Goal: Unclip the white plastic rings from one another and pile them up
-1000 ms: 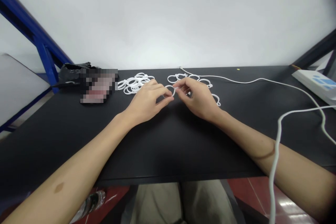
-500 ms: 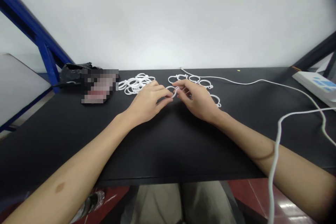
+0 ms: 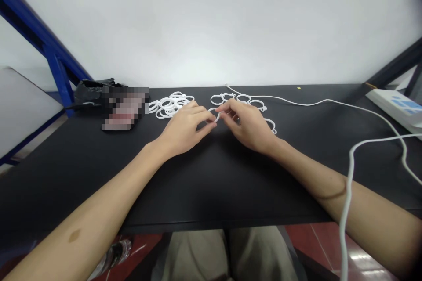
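Note:
Between my two hands, just above the black tabletop [image 3: 198, 184], is a thin white plastic ring [image 3: 218, 117]. My left hand [image 3: 186, 126] pinches its left side between thumb and fingers. The fingertips of my right hand [image 3: 250, 125] are closed on the ring's right side, where a small joint seems to sit, partly hidden by the fingers. Behind and left of my left hand lies a heap of similar white rings [image 3: 169, 104]. Several more single rings with small knobs [image 3: 264, 108] lie in a curve behind and beside my right hand.
A crumpled black bag [image 3: 94, 92] and a blurred-out package [image 3: 123, 112] lie at the left. A white cable [image 3: 326, 101] crosses the back right, and another stretch hangs over my right forearm. A white device with blue panels [image 3: 400, 103] stands at the right edge.
My right fingertips have shifted slightly left and closed further over the ring's joint. My left hand has stayed almost still.

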Demonstrator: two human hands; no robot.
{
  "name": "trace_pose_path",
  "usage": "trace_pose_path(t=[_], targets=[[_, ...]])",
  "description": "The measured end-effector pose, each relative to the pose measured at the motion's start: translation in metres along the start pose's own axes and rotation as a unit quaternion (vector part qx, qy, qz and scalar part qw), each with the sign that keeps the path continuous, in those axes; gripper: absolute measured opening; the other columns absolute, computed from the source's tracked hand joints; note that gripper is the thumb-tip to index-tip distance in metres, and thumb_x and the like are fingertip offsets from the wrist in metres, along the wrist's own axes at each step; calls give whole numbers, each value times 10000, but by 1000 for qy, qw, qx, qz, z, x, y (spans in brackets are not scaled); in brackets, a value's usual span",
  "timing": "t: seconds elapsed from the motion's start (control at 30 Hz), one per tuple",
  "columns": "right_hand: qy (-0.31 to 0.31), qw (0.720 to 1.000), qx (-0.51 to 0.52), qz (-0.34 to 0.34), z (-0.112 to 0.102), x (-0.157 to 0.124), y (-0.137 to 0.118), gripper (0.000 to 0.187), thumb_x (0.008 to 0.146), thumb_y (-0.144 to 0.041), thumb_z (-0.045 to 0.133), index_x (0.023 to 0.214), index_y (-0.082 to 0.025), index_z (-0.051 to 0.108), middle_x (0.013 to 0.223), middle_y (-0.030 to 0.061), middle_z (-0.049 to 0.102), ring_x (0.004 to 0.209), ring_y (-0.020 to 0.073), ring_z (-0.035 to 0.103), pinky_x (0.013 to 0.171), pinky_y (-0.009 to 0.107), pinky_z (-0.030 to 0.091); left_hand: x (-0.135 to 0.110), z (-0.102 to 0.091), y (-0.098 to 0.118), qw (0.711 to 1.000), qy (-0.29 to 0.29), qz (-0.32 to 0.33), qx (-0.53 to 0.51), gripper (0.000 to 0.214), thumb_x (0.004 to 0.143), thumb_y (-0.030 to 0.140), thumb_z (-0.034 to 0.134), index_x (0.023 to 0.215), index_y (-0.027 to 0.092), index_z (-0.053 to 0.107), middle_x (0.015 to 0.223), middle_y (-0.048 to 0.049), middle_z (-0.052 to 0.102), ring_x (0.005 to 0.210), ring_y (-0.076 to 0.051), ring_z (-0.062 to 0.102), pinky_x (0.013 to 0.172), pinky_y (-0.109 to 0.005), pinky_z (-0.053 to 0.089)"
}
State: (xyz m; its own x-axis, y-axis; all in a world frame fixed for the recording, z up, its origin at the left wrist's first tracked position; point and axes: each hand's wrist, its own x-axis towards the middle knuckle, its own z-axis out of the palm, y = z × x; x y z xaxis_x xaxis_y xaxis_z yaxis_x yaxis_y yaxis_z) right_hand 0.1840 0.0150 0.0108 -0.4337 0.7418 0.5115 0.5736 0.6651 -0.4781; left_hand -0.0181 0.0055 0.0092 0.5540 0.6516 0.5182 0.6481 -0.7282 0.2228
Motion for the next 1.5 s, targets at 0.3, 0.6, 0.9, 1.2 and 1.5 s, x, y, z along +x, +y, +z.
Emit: trace_pose_path(t=[0.3, 0.6, 0.9, 1.2, 1.5], targets=[[-8, 1000, 6, 19, 3, -1, 4, 154, 941, -258, 500, 1030, -206, 614, 890, 26, 709, 767, 159, 634, 730, 295, 496, 1, -1, 1, 1000, -6, -14, 7, 178, 957, 283, 514, 925, 199, 667, 899, -36, 707, 840, -201, 542, 800, -368, 470], [-70, 970, -230, -31, 13, 10, 33, 477, 947, -451, 497, 1269, -112, 592, 1445, 165, 509, 1403, 366, 341, 1148, 568, 289, -8, -24, -58, 952, 95, -218, 194, 256, 932, 354, 511, 908, 203, 717, 990, -118, 695, 1011, -329, 516, 858, -490, 425], [-112, 961, -247, -58, 11, 10, 26, 313, 950, -379, 502, 1111, -145, 635, 1136, 121, 656, 1079, 298, 538, 1027, 474, 392, -19, -21, -66, 940, 86, -239, 230, 219, 869, 271, 508, 887, 200, 714, 968, -146, 667, 1001, -353, 520, 799, -529, 460], [-133, 964, -229, -34, 8, 10, 18, 160, 932, -314, 526, 902, -167, 579, 969, 90, 609, 912, 238, 518, 864, 365, 407, -8, -30, -40, 920, 29, -305, 245, 261, 877, 249, 479, 990, 203, 710, 1093, -137, 652, 1104, -371, 499, 890, -521, 430], [-28, 967, -252, 11, 7, 8, 18, 145, 901, -218, 477, 942, -142, 593, 985, 140, 561, 922, 265, 502, 819, 371, 426, -3, -19, -29, 960, 47, -212, 175, 255, 892, 240, 465, 971, 197, 704, 1047, -90, 664, 1039, -300, 503, 906, -450, 419]])
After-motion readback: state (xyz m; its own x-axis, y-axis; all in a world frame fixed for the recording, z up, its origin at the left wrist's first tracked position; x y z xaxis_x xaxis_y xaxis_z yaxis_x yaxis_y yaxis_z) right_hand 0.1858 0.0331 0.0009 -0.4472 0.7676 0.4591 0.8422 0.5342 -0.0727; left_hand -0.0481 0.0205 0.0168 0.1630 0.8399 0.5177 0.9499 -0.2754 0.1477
